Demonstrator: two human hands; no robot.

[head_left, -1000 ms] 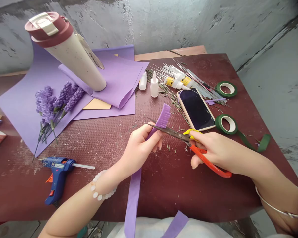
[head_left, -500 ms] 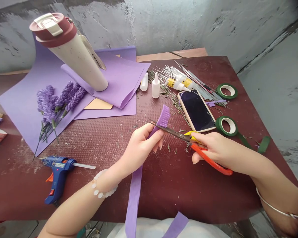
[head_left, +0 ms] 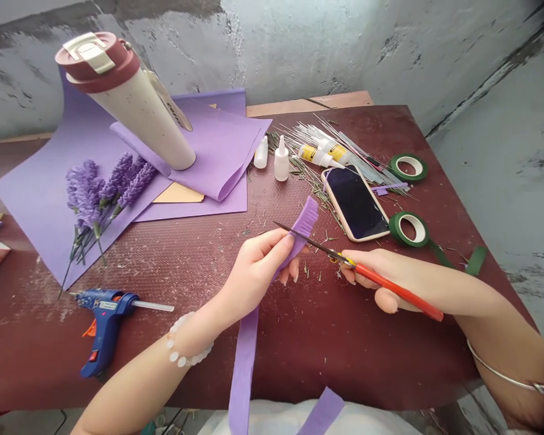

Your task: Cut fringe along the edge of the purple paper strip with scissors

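Purple crepe paper strip, fringed at its upper end, is pinched between thumb and fingers of our left hand above the middle of the tabletop, its tail trailing over the near edge. Our right hand is clamped on red-handled scissors, blades together, lying just over the left fingers. We judge the risk high: a slip could nick those fingers or tear the thin fringe. Stem clippings, a phone and green floral tape lie beyond; a hot glue gun sits well apart, near-left.
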